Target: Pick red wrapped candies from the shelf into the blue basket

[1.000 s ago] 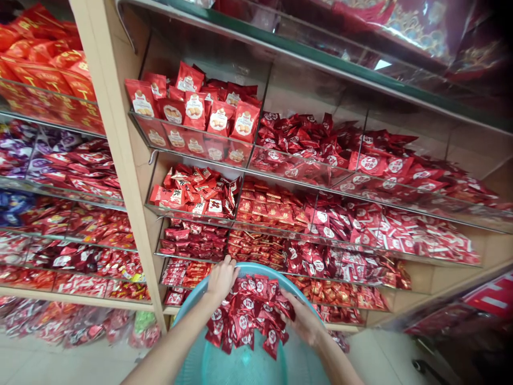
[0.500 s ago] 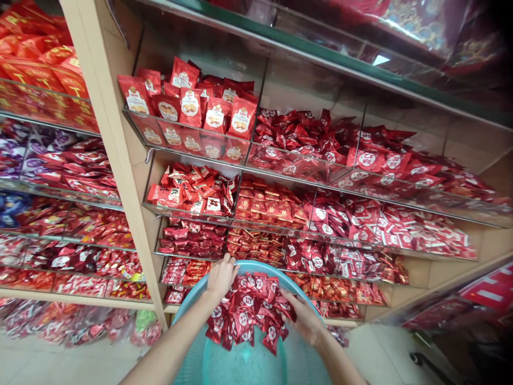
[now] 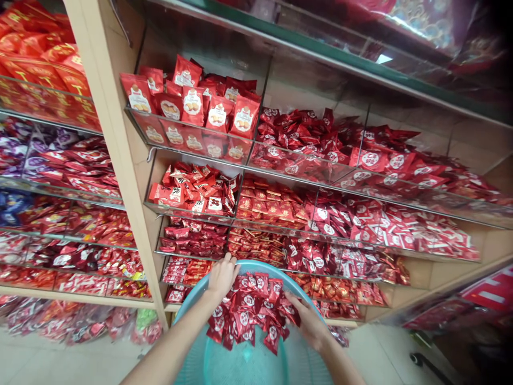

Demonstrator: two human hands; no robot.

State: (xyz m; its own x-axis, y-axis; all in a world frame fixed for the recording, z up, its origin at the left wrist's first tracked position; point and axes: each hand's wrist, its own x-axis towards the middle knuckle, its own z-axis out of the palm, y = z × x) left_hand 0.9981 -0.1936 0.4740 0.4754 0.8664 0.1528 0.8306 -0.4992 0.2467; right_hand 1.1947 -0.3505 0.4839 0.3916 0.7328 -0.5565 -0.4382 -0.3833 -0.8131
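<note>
A turquoise plastic basket (image 3: 308,353) stands below me, with a heap of small red wrapped packets (image 3: 248,305) against its far side. My left hand (image 3: 223,276) is closed over the basket's far rim, left of the heap. Inside the basket, my right hand (image 3: 308,322) is at the heap's right edge. Its thumb and fingers close around a red packet (image 3: 289,310) there; the fingertips are partly hidden. Bare turquoise mesh shows at the near side of the heap.
Directly behind the basket, tiered shelves (image 3: 192,214) with clear front strips hold many red packets. A wooden upright (image 3: 116,176) divides them from the left shelves. Bagged goods (image 3: 92,323) lie on the floor at left. A glass-edged shelf (image 3: 304,48) juts out overhead.
The view shifts very slightly. My right hand and the packet at it move a little to the right, while my left hand stays on the rim.
</note>
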